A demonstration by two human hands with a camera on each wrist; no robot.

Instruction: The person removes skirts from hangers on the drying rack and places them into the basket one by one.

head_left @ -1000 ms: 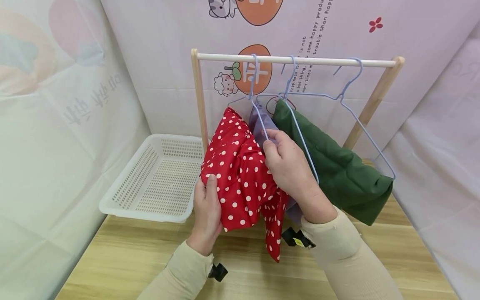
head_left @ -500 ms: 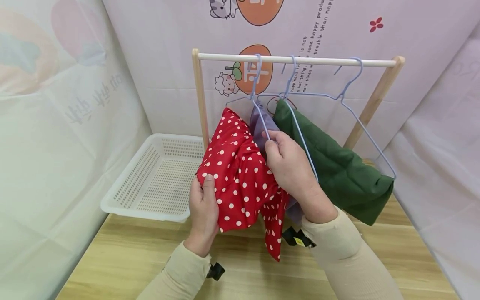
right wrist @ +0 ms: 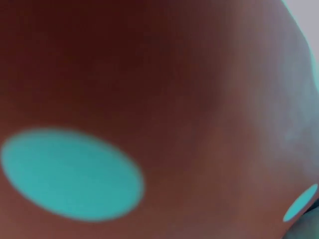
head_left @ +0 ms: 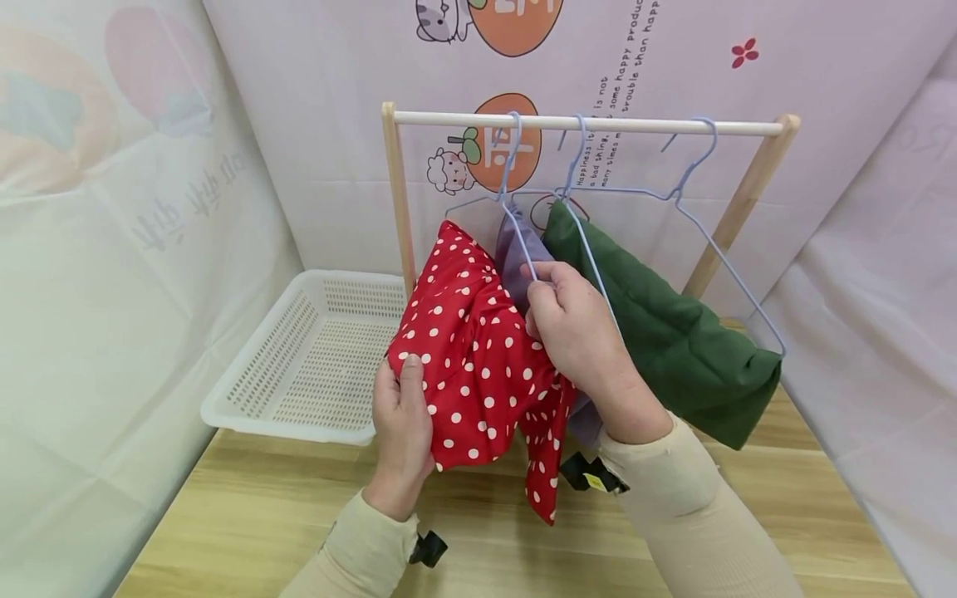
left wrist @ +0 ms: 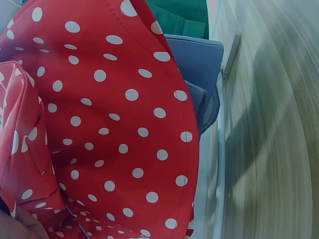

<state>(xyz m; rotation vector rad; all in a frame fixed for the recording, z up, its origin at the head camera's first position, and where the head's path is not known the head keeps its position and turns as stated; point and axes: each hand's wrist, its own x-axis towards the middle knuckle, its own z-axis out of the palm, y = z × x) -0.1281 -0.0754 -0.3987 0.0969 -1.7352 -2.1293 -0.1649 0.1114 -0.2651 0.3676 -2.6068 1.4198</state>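
A red cloth with white polka dots hangs on a light-blue wire hanger, the leftmost on the rack. My left hand grips the cloth's left edge, thumb on top and the other fingers behind it. With thumb and fingers, my right hand pinches the hanger's right arm; part of the cloth hangs below that hand. In the left wrist view the dotted cloth covers much of the picture, a bit of hand at its lower left corner. The right wrist view is mostly blurred dotted cloth.
The rack's white rail also carries a hanger with a purple cloth, partly hidden, and another with a dark green garment. A white perforated basket sits at the left on the wooden table. Printed curtains surround the table.
My left hand has shifted slightly left, drawing the cloth's left edge outward. The hanger's hook has slid a little right on the rail. The right hand keeps its pinch, almost still.
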